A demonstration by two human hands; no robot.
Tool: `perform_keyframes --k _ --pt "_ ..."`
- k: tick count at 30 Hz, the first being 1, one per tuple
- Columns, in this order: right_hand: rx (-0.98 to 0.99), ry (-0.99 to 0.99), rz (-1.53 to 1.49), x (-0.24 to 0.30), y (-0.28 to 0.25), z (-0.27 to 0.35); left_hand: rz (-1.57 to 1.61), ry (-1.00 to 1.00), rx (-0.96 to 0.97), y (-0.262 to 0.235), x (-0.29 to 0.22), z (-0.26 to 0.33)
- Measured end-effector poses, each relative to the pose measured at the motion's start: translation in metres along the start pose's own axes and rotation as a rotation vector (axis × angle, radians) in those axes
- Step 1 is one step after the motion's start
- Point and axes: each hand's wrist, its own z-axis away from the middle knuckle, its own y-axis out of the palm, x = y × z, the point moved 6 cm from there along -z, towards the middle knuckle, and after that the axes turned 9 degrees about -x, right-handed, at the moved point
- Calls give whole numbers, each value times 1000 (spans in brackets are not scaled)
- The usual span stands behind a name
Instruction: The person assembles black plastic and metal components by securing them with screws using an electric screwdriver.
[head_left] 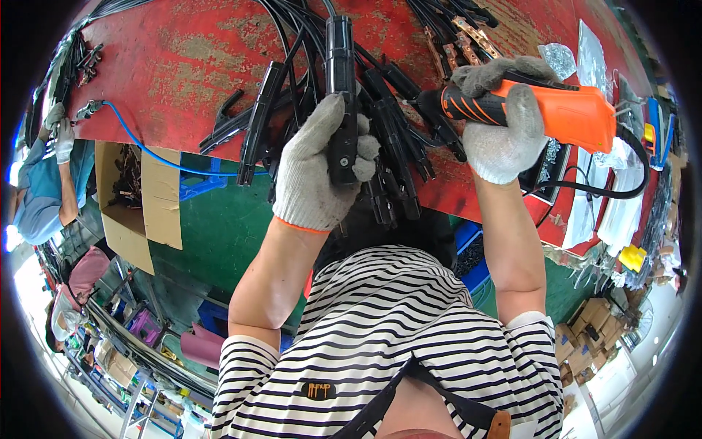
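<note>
My left hand (316, 167), in a grey knit glove, grips a black clamp-style handle (341, 95) that stands upright over the red worktable (183, 66). My right hand (504, 128), also gloved, holds an orange and black electric screwdriver (548, 110) lying sideways, its tip pointing left toward the black handle. A black cord (621, 186) runs from the tool's rear. Beneath both hands lies a heap of black clamps with cables (395, 124).
Copper clamp jaws (468, 40) and clear bags of screws (559, 58) lie on the far right of the table. An open cardboard box (135, 197) sits below the table's left edge, a blue cable (146, 150) hanging over it. Another person in gloves (55, 139) works at left.
</note>
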Motion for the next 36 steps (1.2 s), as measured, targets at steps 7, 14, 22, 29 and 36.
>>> perform_keyframes --k 7,14,22,29,36 --pt "37 100 -18 39 20 -5 0 27 38 -1 -2 2" --pt "15 113 -71 88 50 -11 -21 14 -2 -6 -1 2" --pt "131 202 -144 90 88 0 -76 58 -64 -7 -3 5" --pt "219 234 -149 73 93 2 -42 64 -24 -6 -4 5" --pt "114 256 -114 76 91 6 -51 42 -37 2 -2 0"
